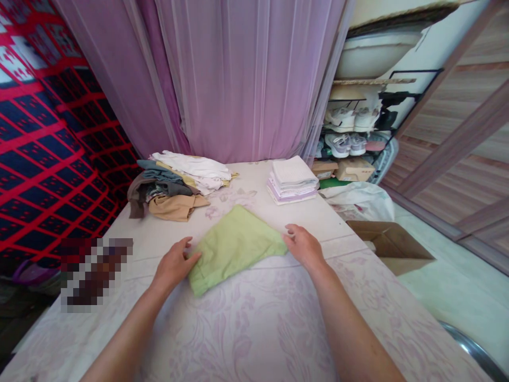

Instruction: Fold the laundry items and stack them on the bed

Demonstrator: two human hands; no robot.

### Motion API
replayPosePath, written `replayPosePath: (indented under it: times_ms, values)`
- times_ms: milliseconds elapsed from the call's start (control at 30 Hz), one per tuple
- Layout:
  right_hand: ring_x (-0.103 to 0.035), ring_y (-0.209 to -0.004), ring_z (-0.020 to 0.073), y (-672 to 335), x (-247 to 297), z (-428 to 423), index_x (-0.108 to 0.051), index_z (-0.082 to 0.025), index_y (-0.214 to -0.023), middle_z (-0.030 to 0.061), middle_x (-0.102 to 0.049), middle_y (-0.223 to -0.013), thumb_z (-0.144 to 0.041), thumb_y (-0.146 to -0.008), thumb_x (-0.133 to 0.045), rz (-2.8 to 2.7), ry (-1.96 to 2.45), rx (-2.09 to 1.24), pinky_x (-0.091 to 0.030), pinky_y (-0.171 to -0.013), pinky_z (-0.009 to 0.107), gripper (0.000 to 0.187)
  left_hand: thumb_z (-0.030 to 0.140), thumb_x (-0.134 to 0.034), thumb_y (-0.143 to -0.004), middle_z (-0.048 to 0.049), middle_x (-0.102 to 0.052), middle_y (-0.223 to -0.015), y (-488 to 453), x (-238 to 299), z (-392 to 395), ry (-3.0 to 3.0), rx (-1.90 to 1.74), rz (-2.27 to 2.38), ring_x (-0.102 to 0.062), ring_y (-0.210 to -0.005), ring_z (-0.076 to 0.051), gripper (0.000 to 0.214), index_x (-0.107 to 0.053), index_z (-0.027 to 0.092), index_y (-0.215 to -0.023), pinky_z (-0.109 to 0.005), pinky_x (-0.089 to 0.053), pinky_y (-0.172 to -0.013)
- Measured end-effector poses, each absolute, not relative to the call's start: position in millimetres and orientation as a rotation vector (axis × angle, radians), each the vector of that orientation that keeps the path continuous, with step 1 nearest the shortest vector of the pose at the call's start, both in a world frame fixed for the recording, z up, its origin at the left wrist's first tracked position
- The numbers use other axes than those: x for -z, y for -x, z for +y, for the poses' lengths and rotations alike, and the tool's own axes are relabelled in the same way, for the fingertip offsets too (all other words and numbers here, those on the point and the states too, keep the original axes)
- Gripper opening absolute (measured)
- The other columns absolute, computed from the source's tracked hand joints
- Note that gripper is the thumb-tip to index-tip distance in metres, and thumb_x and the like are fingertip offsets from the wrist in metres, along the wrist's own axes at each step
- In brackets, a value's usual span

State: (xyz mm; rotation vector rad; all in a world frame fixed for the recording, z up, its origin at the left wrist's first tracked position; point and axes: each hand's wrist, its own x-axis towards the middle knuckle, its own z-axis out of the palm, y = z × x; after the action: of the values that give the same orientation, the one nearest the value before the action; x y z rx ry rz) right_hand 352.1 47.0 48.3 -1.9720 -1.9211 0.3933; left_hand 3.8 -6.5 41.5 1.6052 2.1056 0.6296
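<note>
A light green folded garment (pixel 234 245) lies flat on the table with its pale floral cloth (pixel 254 329). My left hand (pixel 175 263) rests on the garment's left corner, fingers curled against the fabric edge. At the garment's right corner my right hand (pixel 304 246) lies with its fingers bent down onto the cloth there. Both hands touch the green garment at opposite ends.
A loose heap of unfolded clothes (pixel 175 185) sits at the back left. A neat stack of folded white and lilac cloths (pixel 293 179) stands at the back right. Purple curtains (pixel 238 74) hang behind. An open cardboard box (pixel 392 244), a white bag (pixel 358 199) and a shoe rack (pixel 353 130) are to the right.
</note>
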Motion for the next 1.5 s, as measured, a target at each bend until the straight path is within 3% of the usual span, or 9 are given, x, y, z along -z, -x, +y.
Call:
replayPosePath:
  times_ms: [100,233,500,733,1000,1100,1233,1367,1500]
  values:
    - [-0.062,-0.079,0.0150,-361,-33,32,-0.067,-0.022,-0.100,0.0051,-0.069,-0.098,-0.030,-0.089,-0.043,-1.819,2.067,-0.309,-0.039,-0.066,0.024,0.027,0.036,-0.052,-0.079,-0.0116,-0.056,-0.131,-17,-46,1,-2.019,-0.555,2.117,-0.051,-0.120,-0.027,0.045,-0.058,0.019,-0.120,-0.039,-0.035,-0.106]
    - [-0.062,-0.072,0.0164,-358,-26,17,-0.070,-0.025,-0.078,0.0020,-0.072,-0.078,-0.039,-0.089,-0.042,-1.850,2.140,-0.452,-0.034,-0.056,0.024,0.033,0.034,-0.044,-0.086,-0.0087,-0.059,-0.129,-53,-52,19,-2.214,-0.373,1.875,-0.051,-0.122,-0.025,0.037,-0.065,0.021,-0.113,-0.037,-0.033,-0.108]
    - [-0.063,-0.063,0.0139,-342,-16,26,-0.068,-0.022,-0.094,-0.0011,-0.071,-0.067,-0.039,-0.087,-0.046,-1.642,1.934,-0.898,-0.039,-0.057,0.021,0.028,0.044,-0.037,-0.093,-0.0128,-0.034,-0.151,-107,-18,38,-2.333,-0.166,1.782,-0.027,-0.140,-0.031,0.053,-0.045,0.018,-0.138,-0.052,-0.018,-0.113]
    - [-0.062,-0.067,0.0153,-340,-27,18,-0.067,-0.026,-0.071,-0.0006,-0.070,-0.071,-0.040,-0.086,-0.047,-1.704,2.122,-0.462,-0.032,-0.054,0.023,0.028,0.051,-0.033,-0.094,-0.0114,-0.027,-0.154,-104,-6,40,-2.435,-0.160,1.718,-0.021,-0.142,-0.028,0.059,-0.033,0.021,-0.145,-0.052,-0.012,-0.113]
    - [-0.061,-0.066,0.0169,-348,-29,10,-0.066,-0.026,-0.068,0.0016,-0.070,-0.070,-0.035,-0.084,-0.045,-1.899,2.243,-0.375,-0.028,-0.053,0.025,0.028,0.054,-0.035,-0.092,-0.0120,-0.023,-0.155,-107,-7,51,-2.406,-0.114,1.687,-0.016,-0.143,-0.030,0.064,-0.031,0.019,-0.146,-0.053,-0.008,-0.114]
    - [-0.062,-0.067,0.0160,-348,-26,11,-0.066,-0.027,-0.074,-0.0006,-0.071,-0.073,-0.038,-0.086,-0.045,-1.859,2.162,-0.401,-0.030,-0.055,0.024,0.025,0.051,-0.039,-0.091,-0.0121,-0.027,-0.154,-102,-16,61,-2.385,-0.183,1.696,-0.019,-0.143,-0.030,0.061,-0.038,0.018,-0.142,-0.050,-0.009,-0.115]
    - [-0.061,-0.065,0.0151,-346,-21,13,-0.067,-0.027,-0.083,-0.0020,-0.070,-0.071,-0.043,-0.087,-0.047,-1.776,2.060,-0.465,-0.032,-0.056,0.023,0.026,0.038,-0.045,-0.088,-0.0160,-0.041,-0.146,-88,-33,95,-2.099,-0.434,1.922,-0.035,-0.136,-0.028,0.054,-0.047,0.012,-0.136,-0.040,-0.025,-0.111]
    - [-0.060,-0.062,0.0139,-346,-14,14,-0.065,-0.026,-0.073,-0.0027,-0.067,-0.065,-0.043,-0.086,-0.047,-1.690,2.033,-0.461,-0.031,-0.055,0.022,0.029,0.040,-0.051,-0.085,-0.0126,-0.066,-0.117,-81,-46,131,-1.829,-0.418,2.002,-0.061,-0.107,-0.028,0.044,-0.061,0.017,-0.120,-0.035,-0.045,-0.088]
    - [-0.055,-0.056,0.0120,-348,-9,14,-0.060,-0.023,-0.061,-0.0030,-0.063,-0.059,-0.040,-0.084,-0.047,-1.717,1.967,-0.411,-0.027,-0.053,0.022,0.032,0.040,-0.055,-0.082,-0.0047,-0.072,-0.096,-86,-46,146,-1.812,-0.386,1.999,-0.066,-0.088,-0.022,0.028,-0.070,0.021,-0.097,-0.027,-0.046,-0.073]
